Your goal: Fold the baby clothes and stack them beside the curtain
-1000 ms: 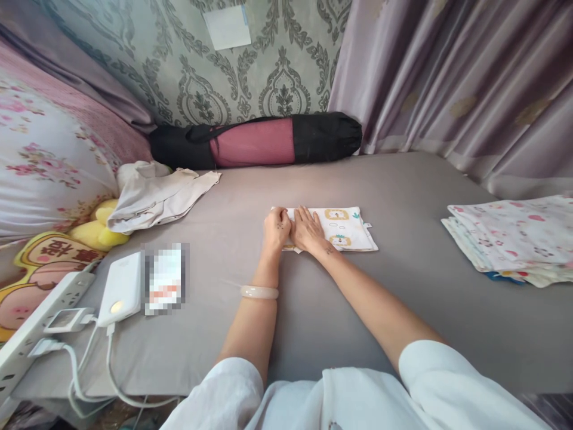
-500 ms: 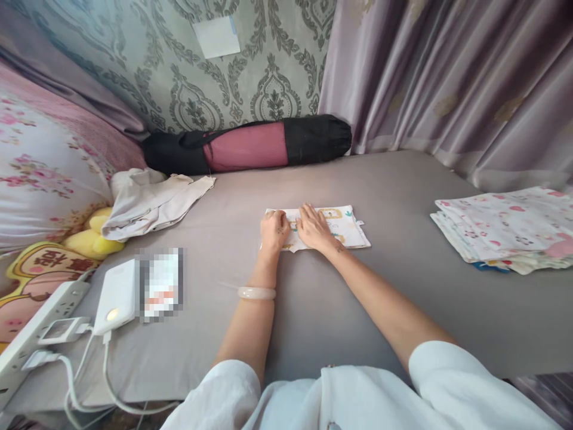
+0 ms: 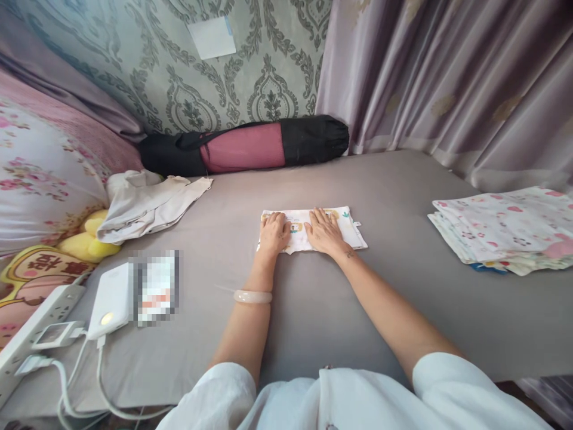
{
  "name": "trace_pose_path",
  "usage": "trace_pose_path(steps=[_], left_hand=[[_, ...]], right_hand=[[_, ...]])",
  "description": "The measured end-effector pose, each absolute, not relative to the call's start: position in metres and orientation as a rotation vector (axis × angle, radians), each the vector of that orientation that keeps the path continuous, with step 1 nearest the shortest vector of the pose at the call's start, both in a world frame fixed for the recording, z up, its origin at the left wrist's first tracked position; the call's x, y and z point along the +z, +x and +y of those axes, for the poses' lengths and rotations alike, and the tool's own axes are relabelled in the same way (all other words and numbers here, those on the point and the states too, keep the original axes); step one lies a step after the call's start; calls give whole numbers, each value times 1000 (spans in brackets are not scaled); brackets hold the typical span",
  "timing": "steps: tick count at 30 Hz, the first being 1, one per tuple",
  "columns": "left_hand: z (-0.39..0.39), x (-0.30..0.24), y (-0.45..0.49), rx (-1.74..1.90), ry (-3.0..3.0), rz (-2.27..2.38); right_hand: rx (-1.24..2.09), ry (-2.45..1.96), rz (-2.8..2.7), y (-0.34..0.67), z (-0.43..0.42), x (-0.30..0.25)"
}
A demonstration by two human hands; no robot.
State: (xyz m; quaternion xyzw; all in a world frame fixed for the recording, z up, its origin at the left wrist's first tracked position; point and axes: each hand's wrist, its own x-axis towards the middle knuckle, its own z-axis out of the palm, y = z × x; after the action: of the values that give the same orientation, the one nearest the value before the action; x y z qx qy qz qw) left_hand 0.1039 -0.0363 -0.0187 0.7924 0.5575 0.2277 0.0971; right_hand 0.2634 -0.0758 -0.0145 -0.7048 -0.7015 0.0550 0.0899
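Note:
A folded white cloth [image 3: 299,240] with a colourful print lies flat on the grey bed sheet [image 3: 322,298] in front of me. My left hand [image 3: 274,234] rests on its left part, palm down, with the fingers stretched forward. On the right part, my right hand [image 3: 326,232] presses flat with its fingers spread. A small tag sticks out from the cloth's right edge. The cloth's underside and the parts beneath my palms are hidden.
To the right lies a stack of printed cloths [image 3: 501,230]. Pale fabric [image 3: 152,206] sits on the left, near a white charging device [image 3: 110,301] and a power strip [image 3: 42,334] with cables. A black and pink long bag [image 3: 244,146] lies along the wall.
My left hand has gone from curled fingers at the cloth's left side to lying flat on it. My right hand has slid slightly right, so the hands are farther apart.

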Motion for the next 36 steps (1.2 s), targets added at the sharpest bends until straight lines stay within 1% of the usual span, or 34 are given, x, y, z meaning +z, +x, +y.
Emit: trace_pose_path(steps=[7,12,24,29,36], left_hand=[[-36,-22,103,703,2360,1642],[-34,-23,102,696,2361,1672],[-32,-25,101,682,2375,1679],[-33,-23,99,716,2355,1703],[-32,-25,98,740,2331,1730]], right_hand=[[296,-2071,-2040,275,-74,-9],[178,-2135,-1990,291,-76,-12],[196,-2174,-1993,293,-79,-13],[131,-2266,-1863,299,-80,-14],[221,-2358,-1803,305,-77,-17]])
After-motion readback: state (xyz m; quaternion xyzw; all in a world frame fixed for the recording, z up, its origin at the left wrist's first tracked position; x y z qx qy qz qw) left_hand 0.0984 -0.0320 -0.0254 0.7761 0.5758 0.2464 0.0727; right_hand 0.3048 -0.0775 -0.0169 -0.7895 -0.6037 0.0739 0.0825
